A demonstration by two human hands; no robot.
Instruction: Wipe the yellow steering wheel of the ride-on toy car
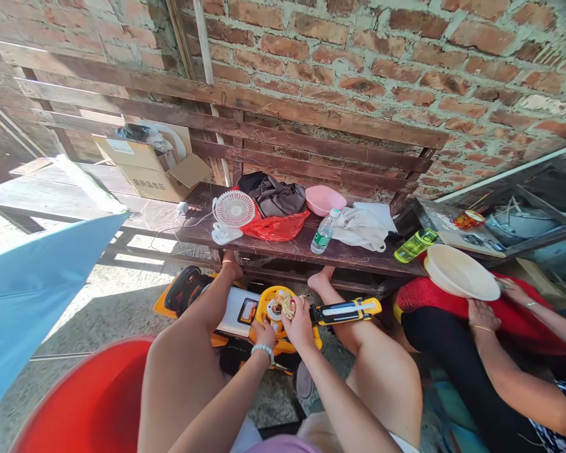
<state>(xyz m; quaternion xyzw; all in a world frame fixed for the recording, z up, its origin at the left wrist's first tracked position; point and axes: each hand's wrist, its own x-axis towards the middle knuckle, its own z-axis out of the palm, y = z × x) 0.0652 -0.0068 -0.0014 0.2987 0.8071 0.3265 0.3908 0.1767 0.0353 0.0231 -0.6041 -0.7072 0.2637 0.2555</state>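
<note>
My right hand (300, 325) is closed around a small pale, stringy bundle (288, 306) with a bit of red on it; its exact kind is too small to make out. Just left of it, my left hand (264, 335), with a beaded bracelet at the wrist, has its fingers drawn together. What they hold, if anything, is hidden. Both hands are over the yellow steering wheel (265, 304) of a ride-on toy excavator, whose yellow and black arm (349, 311) points right. The toy stands between my bare legs.
On the bench (198, 228) are a white fan (234, 209), red plastic bag (278, 228), pink basin (324, 199), water bottle (324, 234), white cloth (363, 228) and cardboard box (146, 170). At right another person's hands (485, 314) are by a cream basin (462, 274). A green bottle (415, 245) leans nearby.
</note>
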